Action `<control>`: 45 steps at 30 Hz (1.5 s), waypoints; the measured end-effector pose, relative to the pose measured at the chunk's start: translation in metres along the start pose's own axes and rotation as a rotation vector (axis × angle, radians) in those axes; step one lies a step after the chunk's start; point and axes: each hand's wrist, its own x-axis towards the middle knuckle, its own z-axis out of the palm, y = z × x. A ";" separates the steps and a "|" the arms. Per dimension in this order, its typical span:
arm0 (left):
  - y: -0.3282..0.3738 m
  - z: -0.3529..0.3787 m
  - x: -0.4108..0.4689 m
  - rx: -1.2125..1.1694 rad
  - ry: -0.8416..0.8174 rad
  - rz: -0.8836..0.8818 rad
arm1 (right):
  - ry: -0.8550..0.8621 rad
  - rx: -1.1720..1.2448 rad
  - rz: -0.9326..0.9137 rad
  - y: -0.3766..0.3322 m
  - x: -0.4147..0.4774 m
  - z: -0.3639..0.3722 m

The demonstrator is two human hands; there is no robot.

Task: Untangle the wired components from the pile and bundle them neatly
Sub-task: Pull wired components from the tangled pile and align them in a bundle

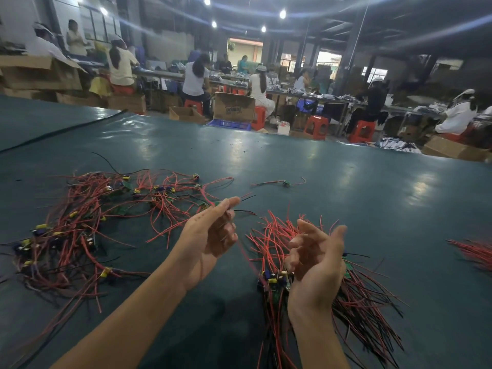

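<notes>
A tangled pile (pixel 80 225) of red and black wires with small green boards and yellow parts spreads over the left of the green table (pixel 346 187). My left hand (pixel 213 233) is raised above the table, palm up, and pinches one wired component near its green board, whose red and black leads stick out to the right. My right hand (pixel 316 262) hovers palm up with loosely spread fingers and holds nothing. Beneath it lies a gathered bundle (pixel 359 310) of components, with its wires fanning out both ways.
A single loose component (pixel 286 183) lies farther back at the centre. More red wires (pixel 476 253) lie at the right edge. Beyond the table's far edge, several people sit at benches among cardboard boxes and red stools.
</notes>
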 end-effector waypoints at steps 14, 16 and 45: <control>-0.008 -0.001 -0.009 0.401 -0.239 -0.231 | -0.343 -0.357 0.358 0.011 -0.007 0.008; -0.007 -0.003 -0.009 0.435 -0.274 -0.243 | -0.398 -0.269 0.443 0.006 -0.007 0.009; -0.022 0.009 -0.018 0.647 -0.184 0.130 | -0.229 -0.188 0.284 0.017 -0.014 0.016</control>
